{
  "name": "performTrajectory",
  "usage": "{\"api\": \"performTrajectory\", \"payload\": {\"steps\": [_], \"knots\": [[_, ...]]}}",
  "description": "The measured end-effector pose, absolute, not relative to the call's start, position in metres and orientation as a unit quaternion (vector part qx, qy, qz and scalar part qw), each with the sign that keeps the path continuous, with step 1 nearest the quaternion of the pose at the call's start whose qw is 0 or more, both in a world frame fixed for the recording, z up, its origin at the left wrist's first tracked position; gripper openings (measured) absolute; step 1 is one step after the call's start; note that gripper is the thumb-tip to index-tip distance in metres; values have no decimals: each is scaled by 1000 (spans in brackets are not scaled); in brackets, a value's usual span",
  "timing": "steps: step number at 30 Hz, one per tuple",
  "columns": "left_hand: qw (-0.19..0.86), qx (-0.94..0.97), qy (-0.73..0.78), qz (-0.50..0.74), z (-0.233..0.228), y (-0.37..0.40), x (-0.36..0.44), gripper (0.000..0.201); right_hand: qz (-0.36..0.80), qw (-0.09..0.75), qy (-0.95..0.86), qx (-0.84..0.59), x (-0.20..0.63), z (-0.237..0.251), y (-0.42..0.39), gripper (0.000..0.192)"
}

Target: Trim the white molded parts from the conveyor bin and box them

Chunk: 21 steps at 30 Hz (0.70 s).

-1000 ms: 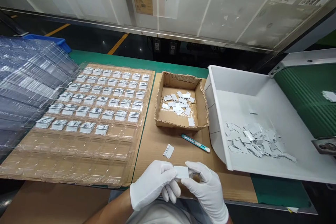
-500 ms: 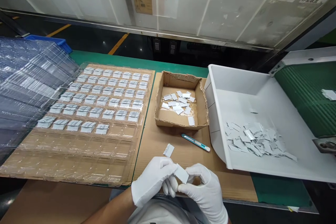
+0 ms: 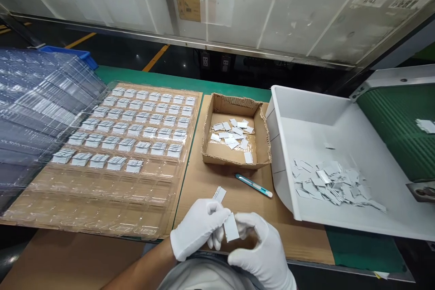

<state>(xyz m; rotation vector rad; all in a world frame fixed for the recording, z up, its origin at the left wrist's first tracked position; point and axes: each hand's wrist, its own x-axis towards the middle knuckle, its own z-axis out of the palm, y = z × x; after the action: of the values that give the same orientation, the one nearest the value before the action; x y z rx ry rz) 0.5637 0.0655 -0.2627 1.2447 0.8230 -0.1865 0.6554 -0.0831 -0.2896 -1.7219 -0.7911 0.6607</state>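
While the left hand (image 3: 199, 233) pinches a white card (image 3: 231, 228) (held upright), the right hand (image 3: 260, 251) curls loosely beside it.

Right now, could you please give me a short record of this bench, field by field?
Left hand: white-gloved, pinching a small white rectangular piece
Right hand: white-gloved, fingers curled beside that piece
Clear plastic blister tray: far rows filled, near rows bare
Shallow brown cardboard box: loose white pieces
White plastic bin: pile of white pieces
Teal utility knife: lying on cardboard
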Motion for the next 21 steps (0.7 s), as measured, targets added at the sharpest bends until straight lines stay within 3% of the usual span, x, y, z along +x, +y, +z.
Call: {"api": "performTrajectory", "payload": {"steps": [2,8,21], "knots": [[723,573,371,-104,-261,68,564,50,308,553,-318,-706,658,-291,-82,63],[725,571,366,-119,-265,68,565,51,408,576,-263,-658,654,-287,-76,50],[736,579,345,-60,-276,67,563,52,374,571,-243,-689,646,-280,-71,38]]}}
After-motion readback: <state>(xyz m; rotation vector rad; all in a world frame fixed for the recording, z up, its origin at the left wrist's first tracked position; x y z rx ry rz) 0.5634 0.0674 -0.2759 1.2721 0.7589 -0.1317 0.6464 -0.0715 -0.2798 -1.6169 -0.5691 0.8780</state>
